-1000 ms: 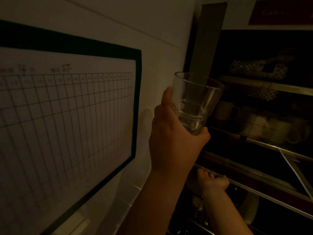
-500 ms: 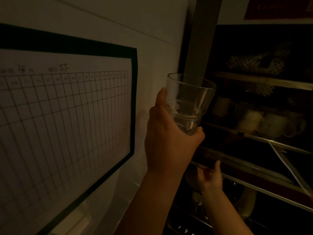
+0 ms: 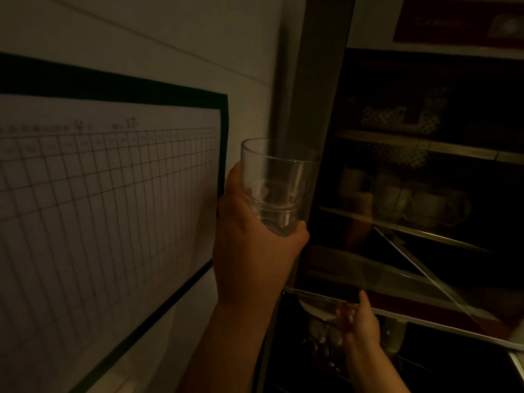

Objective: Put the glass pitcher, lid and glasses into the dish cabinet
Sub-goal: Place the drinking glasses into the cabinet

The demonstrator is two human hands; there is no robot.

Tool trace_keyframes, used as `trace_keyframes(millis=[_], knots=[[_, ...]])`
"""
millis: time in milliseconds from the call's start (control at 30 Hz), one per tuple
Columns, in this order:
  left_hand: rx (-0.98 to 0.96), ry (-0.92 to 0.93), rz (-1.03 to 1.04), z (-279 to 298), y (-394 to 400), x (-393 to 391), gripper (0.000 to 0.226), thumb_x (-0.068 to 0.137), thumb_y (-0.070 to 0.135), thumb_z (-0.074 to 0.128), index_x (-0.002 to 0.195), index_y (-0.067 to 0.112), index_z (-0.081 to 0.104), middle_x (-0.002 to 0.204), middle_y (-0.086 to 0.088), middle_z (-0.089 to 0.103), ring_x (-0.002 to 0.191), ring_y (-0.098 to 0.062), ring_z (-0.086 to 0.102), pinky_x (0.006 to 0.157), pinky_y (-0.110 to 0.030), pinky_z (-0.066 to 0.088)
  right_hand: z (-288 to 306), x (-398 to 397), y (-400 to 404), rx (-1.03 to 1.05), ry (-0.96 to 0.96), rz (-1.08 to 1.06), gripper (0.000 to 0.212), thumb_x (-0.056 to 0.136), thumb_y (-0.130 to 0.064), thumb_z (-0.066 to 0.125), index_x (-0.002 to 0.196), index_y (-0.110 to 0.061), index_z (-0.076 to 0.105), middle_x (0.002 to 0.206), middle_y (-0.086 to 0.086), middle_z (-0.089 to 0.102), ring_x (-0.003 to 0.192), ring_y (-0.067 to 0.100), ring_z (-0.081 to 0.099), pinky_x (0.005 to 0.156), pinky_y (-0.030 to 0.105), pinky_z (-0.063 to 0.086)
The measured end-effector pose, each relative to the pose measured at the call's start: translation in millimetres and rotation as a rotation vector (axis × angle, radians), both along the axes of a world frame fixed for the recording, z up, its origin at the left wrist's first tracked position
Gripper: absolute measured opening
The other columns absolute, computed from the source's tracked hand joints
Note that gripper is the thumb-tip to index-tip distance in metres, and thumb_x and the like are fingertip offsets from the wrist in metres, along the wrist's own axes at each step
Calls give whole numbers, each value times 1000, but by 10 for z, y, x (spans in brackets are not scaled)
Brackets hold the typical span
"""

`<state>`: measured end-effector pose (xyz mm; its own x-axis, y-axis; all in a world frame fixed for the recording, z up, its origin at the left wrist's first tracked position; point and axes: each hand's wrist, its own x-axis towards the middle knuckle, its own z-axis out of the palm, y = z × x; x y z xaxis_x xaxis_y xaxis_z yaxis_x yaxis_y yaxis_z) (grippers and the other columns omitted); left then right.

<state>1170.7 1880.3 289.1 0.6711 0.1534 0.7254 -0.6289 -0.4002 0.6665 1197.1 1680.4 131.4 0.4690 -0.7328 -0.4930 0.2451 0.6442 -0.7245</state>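
Note:
My left hand (image 3: 249, 251) is shut around the base of a clear glass tumbler (image 3: 279, 177) and holds it upright, just left of the open dish cabinet (image 3: 320, 80) frame. Lower down, my right hand (image 3: 358, 319) pinches the bottom edge of the cabinet's glass flap door (image 3: 397, 282), which is tilted outward. The shelf (image 3: 397, 225) behind the door holds several pale mugs (image 3: 397, 199). No pitcher or lid is visible.
A large grid chart with a dark border (image 3: 113, 208) hangs on the wall to the left. An upper shelf (image 3: 425, 146) carries patterned items (image 3: 402, 117). Below the door, dim dishes and round objects (image 3: 323, 336) sit in a lower compartment. The scene is very dark.
My right hand let go of the lower rail, opened, and now grips the glass door's bottom edge, which has swung outward. The glass in my left hand has barely moved.

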Motion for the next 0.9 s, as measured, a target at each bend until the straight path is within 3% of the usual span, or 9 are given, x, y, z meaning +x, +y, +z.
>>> trace_keyframes(millis=[67, 133, 200, 300, 400, 567, 700, 833, 900], knots=[[-1, -11, 7, -1, 27, 3, 109, 55, 38, 83, 145, 22, 23, 119, 18, 31, 105, 6, 35, 63, 5, 27, 62, -107, 7, -102, 128, -165, 36, 91, -20, 54, 124, -9, 45, 106, 9, 52, 91, 20, 54, 73, 32, 44], [-10, -9, -12, -1, 40, 3, 108, 56, 37, 83, 145, 23, 24, 118, 18, 33, 102, 5, 39, 64, 3, 30, 342, -200, 125, -399, 88, -269, 44, 89, -5, 52, 129, -12, 38, 116, 8, 43, 96, 14, 50, 72, 21, 42], [-24, -17, -20, 0, 60, -1, 106, 56, 34, 84, 143, 23, 25, 115, 20, 34, 91, 11, 41, 64, 5, 34, 789, -267, 304, -998, -26, -224, 51, 89, -3, 54, 136, -13, 35, 131, 6, 37, 108, 8, 47, 85, 19, 43], [-21, 6, -26, 4, 74, -26, 108, 56, 36, 84, 145, 25, 23, 116, 20, 33, 90, 13, 37, 62, 4, 32, 1443, -174, 392, -2099, -13, -256, 49, 88, -10, 49, 136, -10, 39, 145, 11, 33, 136, 22, 28, 111, 35, 26], [0, 20, 2, -22, 88, -44, 111, 58, 39, 83, 147, 23, 19, 128, 8, 44, 104, 3, 34, 74, -5, 27, 2024, 74, 333, -2753, 110, -219, 58, 85, -11, 44, 142, -8, 32, 150, 15, 30, 140, 30, 20, 112, 47, 22], [4, 38, 49, -27, 151, -41, 111, 58, 36, 86, 147, 19, 21, 139, -2, 43, 110, -1, 32, 80, -10, 30, 2607, 364, 477, -3224, 427, -76, 56, 84, -20, 29, 136, -7, 46, 144, 14, 42, 135, 35, 33, 111, 49, 25], [-4, 42, 49, -13, 200, -25, 112, 57, 35, 87, 147, 19, 23, 138, -2, 44, 116, -4, 38, 78, -5, 24, 2815, 495, 605, -3326, 594, 43, 60, 78, -23, 23, 117, -3, 63, 125, 17, 60, 126, 39, 45, 103, 55, 33], [0, 37, 62, -8, 196, -29, 112, 55, 36, 87, 146, 17, 26, 136, -4, 47, 117, -17, 50, 78, -11, 30, 2898, 474, 698, -3345, 1001, 84, 67, 81, -30, 12, 140, -13, 40, 149, 9, 33, 144, 30, 10, 115, 44, 0], [3, 39, 76, -6, 199, -33, 112, 54, 36, 87, 146, 15, 27, 136, -6, 47, 116, -11, 46, 81, -12, 31, 2885, 432, 711, -3307, 1063, 163, 62, 84, -28, 16, 137, -14, 45, 145, 9, 39, 142, 30, 17, 116, 44, 2]])
